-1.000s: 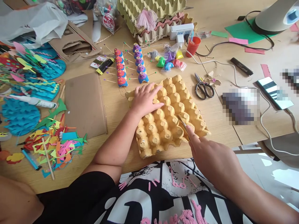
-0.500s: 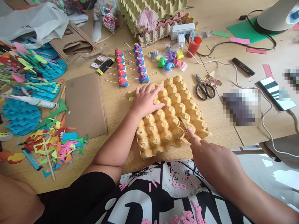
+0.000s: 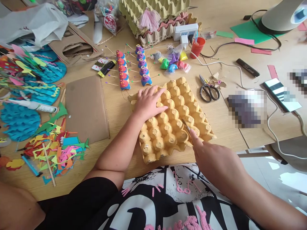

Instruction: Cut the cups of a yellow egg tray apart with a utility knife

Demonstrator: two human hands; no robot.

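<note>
Right hand of mine grips a knife, blade slanting forward-left against the egg tray; my left hand lies spread on the tray's far-left part

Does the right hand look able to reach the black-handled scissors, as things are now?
Probably yes: the scissors lie just past the yellow egg tray, and only its low corner and bare tabletop seem to be between. However, the right hand grips a blade at the tray, so it is not free to grasp.
</note>
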